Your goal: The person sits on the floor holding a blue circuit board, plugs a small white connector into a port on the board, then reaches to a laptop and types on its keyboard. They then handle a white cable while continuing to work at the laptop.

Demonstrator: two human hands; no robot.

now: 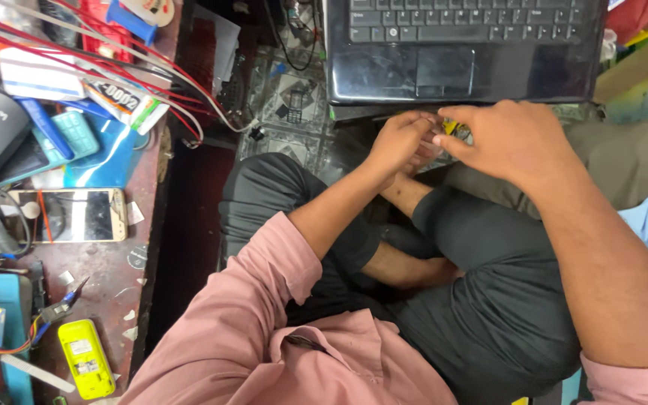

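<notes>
Sitting cross-legged, both hands meet over the lap just below the black laptop's (463, 71) front edge. Left hand (399, 142) and right hand (511, 139) both pinch a tiny yellow part (450, 127) between fingertips. It's mostly hidden, so can't tell its axis or direction. No containers nearby.

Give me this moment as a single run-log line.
left hand: pinching small yellow part | right hand: on same part | place: over lap, before laptop | phone on bench, untouched
</notes>
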